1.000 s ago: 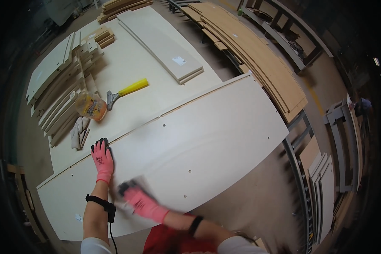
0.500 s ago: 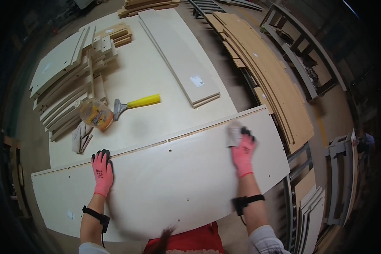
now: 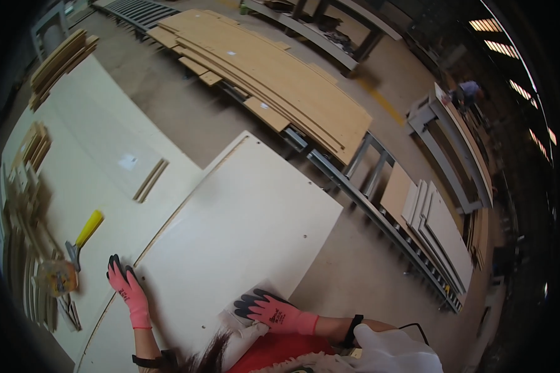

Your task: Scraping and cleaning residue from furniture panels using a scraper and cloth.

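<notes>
A large white panel (image 3: 249, 211) with a groove along its far edge and several small holes lies in front of me, slanting away to the right. My left hand (image 3: 129, 292), in a pink and black glove, rests flat near the grooved edge, fingers stretched and holding nothing. Close to my body, my gloved right hand (image 3: 275, 313) is over the panel's near side. Its fingers press on a whitish cloth-like piece (image 3: 232, 318), blurred and partly covered. Left of my left hand lie a scraper (image 3: 89, 229) with a yellow handle and a clear plastic tub (image 3: 58, 278) with orange-yellow contents.
Cut boards (image 3: 20, 248) are piled along the left. A labelled board (image 3: 115, 149) lies on the white table surface. Beyond, wood-coloured panels (image 3: 280, 78) are stacked on a roller conveyor (image 3: 379, 214). White boards (image 3: 438, 233) stand on the right; another person (image 3: 470, 92) is farther off.
My view has turned to the right. My right hand has come from the panel's far right part back toward my body, with the whitish piece. My left hand stays by the grooved edge.
</notes>
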`<state>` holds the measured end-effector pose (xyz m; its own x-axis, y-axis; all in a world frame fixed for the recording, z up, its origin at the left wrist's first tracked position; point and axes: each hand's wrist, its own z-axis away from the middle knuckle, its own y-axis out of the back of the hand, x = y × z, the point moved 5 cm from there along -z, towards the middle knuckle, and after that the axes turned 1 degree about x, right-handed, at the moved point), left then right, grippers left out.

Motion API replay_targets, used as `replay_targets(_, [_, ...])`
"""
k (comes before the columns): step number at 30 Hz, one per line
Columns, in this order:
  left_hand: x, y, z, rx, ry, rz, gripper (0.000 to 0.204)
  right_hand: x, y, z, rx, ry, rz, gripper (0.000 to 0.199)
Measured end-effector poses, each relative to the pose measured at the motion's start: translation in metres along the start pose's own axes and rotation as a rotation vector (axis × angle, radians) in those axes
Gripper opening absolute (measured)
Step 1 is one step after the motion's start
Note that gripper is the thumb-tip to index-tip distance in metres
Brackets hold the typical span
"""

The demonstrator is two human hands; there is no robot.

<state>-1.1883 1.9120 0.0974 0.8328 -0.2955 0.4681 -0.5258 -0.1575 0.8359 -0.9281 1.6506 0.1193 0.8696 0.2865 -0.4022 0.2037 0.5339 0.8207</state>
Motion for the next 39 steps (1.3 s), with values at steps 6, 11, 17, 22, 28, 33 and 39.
replay_targets(6, [0.092, -0.069, -0.02, -0.157, 0.005, -0.312, 0.044, 0.227, 0.049, 0.088, 0.639, -0.717, 0.116, 0.061])
replay_targets(11, [0.086, -0.07, -0.017, -0.141, 0.031, -0.369, 0.046, 0.223, 0.034, 0.099, 0.785, -0.802, 0.058, 0.062])
replay_targets(17, [0.085, -0.061, 0.001, -0.124, 0.028, -0.239, 0.05, 0.117, 0.0, 0.081, 0.376, -0.101, -0.103, 0.062])
replay_targets(22, [0.136, -0.005, 0.118, -0.469, -0.208, -0.008, 0.081, 0.255, 0.07, 0.115, 0.508, -0.544, 0.097, 0.068])
replay_targets(28, [0.133, 0.093, 0.269, -0.678, -0.207, -0.498, 0.064, 0.282, 0.092, 0.041, 0.429, -0.481, 0.234, 0.07])
replay_targets(33, [0.068, 0.113, 0.3, -0.37, 0.301, -0.485, 0.075, 0.316, 0.12, -0.052, 0.776, -0.382, 0.398, 0.064])
replay_targets(39, [0.066, 0.124, 0.309, -0.334, 0.257, -0.613, 0.055, 0.27, 0.143, -0.129, 0.473, -0.444, 0.16, 0.068])
